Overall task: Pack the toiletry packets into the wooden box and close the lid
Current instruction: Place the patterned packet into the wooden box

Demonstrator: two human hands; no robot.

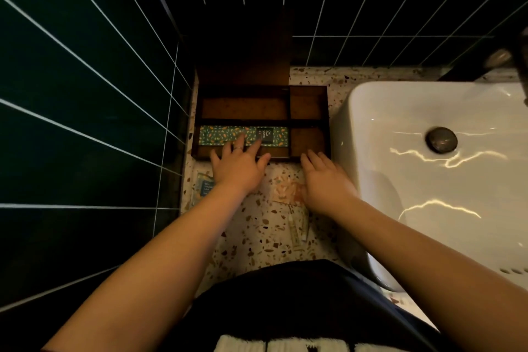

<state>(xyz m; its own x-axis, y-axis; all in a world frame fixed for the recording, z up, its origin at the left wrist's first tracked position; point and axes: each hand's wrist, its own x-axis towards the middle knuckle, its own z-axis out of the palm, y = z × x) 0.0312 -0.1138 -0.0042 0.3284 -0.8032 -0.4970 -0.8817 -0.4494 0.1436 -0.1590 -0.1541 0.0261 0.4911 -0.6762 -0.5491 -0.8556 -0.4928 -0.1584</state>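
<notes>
A dark wooden box (308, 106) with several compartments sits on the terrazzo counter, its lid (245, 48) standing upright against the tiled wall. A long green patterned comb packet (217, 134) lies in the near left compartment. My left hand (240, 163) rests at the box's front edge, fingers spread, fingertips touching that packet. My right hand (325, 180) lies flat on the counter just before the box's front right corner, partly covering an orange patterned packet (285, 190). A pale blue packet (204, 186) lies left of my left wrist. A small tube packet (295, 231) lies nearer to me.
A white sink basin (428, 168) with a dark drain plug (441, 139) fills the right side, close to the box. Dark green tiled walls (85, 94) enclose the left and back. The counter strip (257, 237) between wall and sink is narrow.
</notes>
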